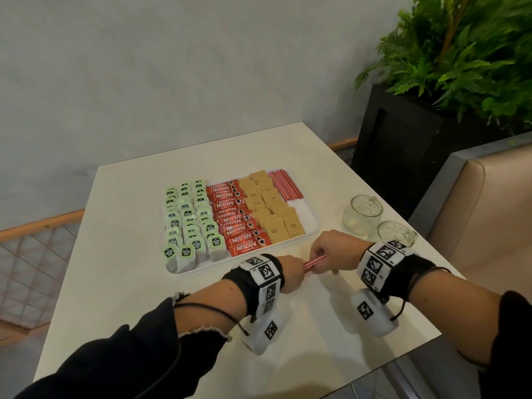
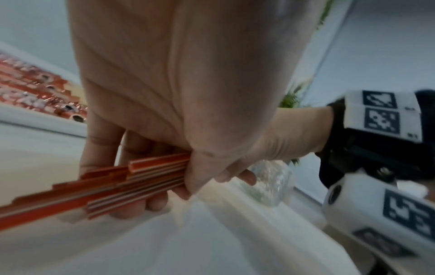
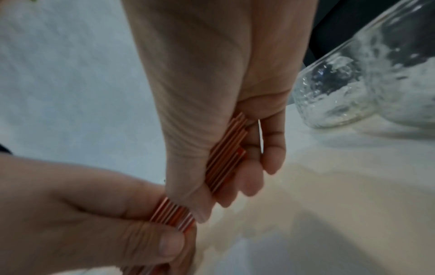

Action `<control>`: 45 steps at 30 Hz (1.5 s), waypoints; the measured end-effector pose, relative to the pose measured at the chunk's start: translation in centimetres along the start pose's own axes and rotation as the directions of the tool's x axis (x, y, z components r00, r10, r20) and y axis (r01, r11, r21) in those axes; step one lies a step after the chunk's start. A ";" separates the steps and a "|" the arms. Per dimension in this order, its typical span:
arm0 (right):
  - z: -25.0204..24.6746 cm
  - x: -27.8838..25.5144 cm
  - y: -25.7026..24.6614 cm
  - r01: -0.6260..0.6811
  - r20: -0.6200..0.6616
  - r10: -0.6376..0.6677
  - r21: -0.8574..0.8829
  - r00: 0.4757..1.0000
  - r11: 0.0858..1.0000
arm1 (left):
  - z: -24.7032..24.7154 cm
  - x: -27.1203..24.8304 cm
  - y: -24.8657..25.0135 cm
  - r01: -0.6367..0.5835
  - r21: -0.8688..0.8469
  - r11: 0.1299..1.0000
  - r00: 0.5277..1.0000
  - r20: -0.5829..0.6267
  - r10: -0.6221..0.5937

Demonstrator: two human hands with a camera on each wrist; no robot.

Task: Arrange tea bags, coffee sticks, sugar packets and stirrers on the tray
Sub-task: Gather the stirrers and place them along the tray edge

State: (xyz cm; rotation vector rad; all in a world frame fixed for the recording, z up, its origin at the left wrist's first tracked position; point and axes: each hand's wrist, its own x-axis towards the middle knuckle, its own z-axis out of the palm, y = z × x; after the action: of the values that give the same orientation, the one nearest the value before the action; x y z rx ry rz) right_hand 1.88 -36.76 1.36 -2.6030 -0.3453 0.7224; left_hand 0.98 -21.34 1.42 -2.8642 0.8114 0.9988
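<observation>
A white tray (image 1: 305, 213) on the table holds rows of green tea bags (image 1: 190, 220), red coffee sticks (image 1: 236, 217), brown sugar packets (image 1: 270, 208) and, at its far right corner, a row of red-and-white stirrers (image 1: 285, 184). Just in front of the tray both hands hold one loose bundle of stirrers (image 1: 315, 261) above the tabletop. My left hand (image 1: 299, 270) pinches one end of the bundle (image 3: 174, 214). My right hand (image 1: 322, 259) curls its fingers around the other end (image 3: 226, 154). In the left wrist view the bundle's sticks (image 2: 141, 178) lie unevenly.
Two glass jars (image 1: 362, 214) (image 1: 395, 233) stand right of the tray, close to my right wrist. A black planter (image 1: 403, 156) with a fern and a padded bench (image 1: 489, 203) lie beyond the table's right edge. The wall is behind the table.
</observation>
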 end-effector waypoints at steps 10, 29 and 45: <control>-3.9 -0.4 -2.8 0.256 -0.412 -0.117 0.300 0.904 0.919 | -3.1 -1.1 -3.9 -0.037 -0.698 0.715 0.997 -0.076 -0.023; -3.1 1.6 -4.8 0.401 -0.555 -0.422 -0.166 0.717 0.901 | -5.6 -1.1 -3.9 -0.256 -0.922 -0.290 0.952 -0.188 -0.241; -5.2 3.7 -4.5 0.245 -0.362 -0.103 0.372 0.926 0.895 | -4.8 0.3 -4.1 -0.172 -0.952 0.251 0.982 -0.185 -0.026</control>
State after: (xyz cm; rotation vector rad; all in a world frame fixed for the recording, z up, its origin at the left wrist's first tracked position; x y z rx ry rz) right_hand 7.19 -33.22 5.79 -2.1993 -0.2839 0.2433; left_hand 5.85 -18.73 4.43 -4.0018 0.2837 1.8258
